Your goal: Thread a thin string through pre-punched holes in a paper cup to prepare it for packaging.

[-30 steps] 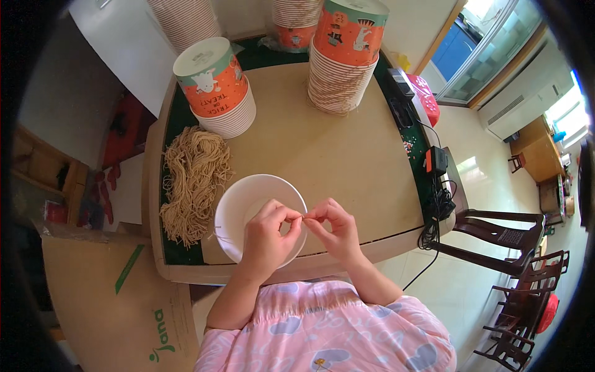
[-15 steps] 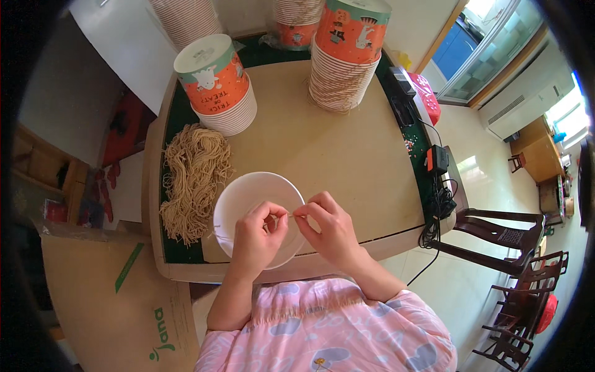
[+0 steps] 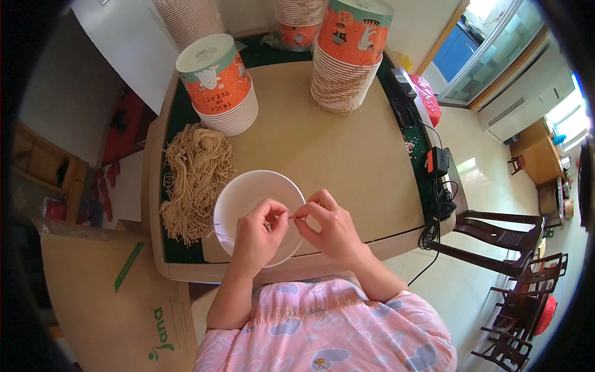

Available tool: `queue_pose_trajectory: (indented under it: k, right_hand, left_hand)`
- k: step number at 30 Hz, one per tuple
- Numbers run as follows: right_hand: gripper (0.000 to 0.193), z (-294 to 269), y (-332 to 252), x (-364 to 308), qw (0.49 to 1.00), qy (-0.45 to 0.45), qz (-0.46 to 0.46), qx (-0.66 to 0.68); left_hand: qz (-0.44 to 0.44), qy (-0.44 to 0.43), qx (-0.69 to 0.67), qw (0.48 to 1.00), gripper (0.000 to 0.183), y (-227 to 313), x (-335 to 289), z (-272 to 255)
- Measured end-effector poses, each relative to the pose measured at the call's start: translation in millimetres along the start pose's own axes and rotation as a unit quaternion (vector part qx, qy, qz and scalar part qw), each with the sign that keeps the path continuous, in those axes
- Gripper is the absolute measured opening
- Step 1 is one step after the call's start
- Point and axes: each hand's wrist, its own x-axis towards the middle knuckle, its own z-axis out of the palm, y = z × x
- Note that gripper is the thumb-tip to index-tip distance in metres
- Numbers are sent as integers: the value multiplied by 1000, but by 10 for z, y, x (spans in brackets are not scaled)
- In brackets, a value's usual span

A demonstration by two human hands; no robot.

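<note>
Over a white paper bucket [image 3: 238, 195] standing mouth up at the table's near edge, my two hands meet fingertip to fingertip. My left hand [image 3: 260, 232] pinches with thumb and forefinger, and my right hand [image 3: 331, 226] does the same just beside it. A short bit of tan string [image 3: 291, 216] shows between the fingertips; most of it is hidden by the fingers. A small piece of cord sticks out at the bucket's left rim. Left of the bucket lies a loose heap of tan string [image 3: 195, 180].
Upside-down stacks of orange and green paper buckets stand at the back left [image 3: 217, 87] and back right [image 3: 350, 68], with more behind. Black cables and a power adapter [image 3: 437, 160] line the right edge. A cardboard box [image 3: 118, 297] stands at lower left, a dark chair [image 3: 502, 239] at right.
Both hands keep their pinch in nearly the same place, with only slight finger movement. The whole view has shifted a little.
</note>
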Motion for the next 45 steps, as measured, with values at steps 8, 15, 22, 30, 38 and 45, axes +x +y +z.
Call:
queue_pose_trajectory:
  k: [8, 15, 22, 30, 38, 45]
  right_hand:
    - [15, 73, 57, -14, 999, 44, -32, -4]
    - [11, 105, 38, -1, 997, 39, -37, 62]
    - [10, 145, 94, -5, 993, 78, -32, 78]
    - [12, 139, 73, -7, 994, 73, -23, 78]
    - [9, 146, 105, -19, 994, 82, -41, 52]
    - [8, 136, 119, -19, 994, 74, -66, 50]
  left_hand:
    - [5, -19, -41, 999, 19, -37, 11, 0]
    - [-43, -25, -135, 990, 27, -116, 16, -8]
    - [-13, -15, -67, 998, 16, -46, 1, -11]
    - [-7, -7, -22, 1000, 9, 11, 32, 18]
    - [71, 47, 56, 995, 6, -50, 12, 97]
    - [89, 62, 107, 988, 4, -50, 8, 107]
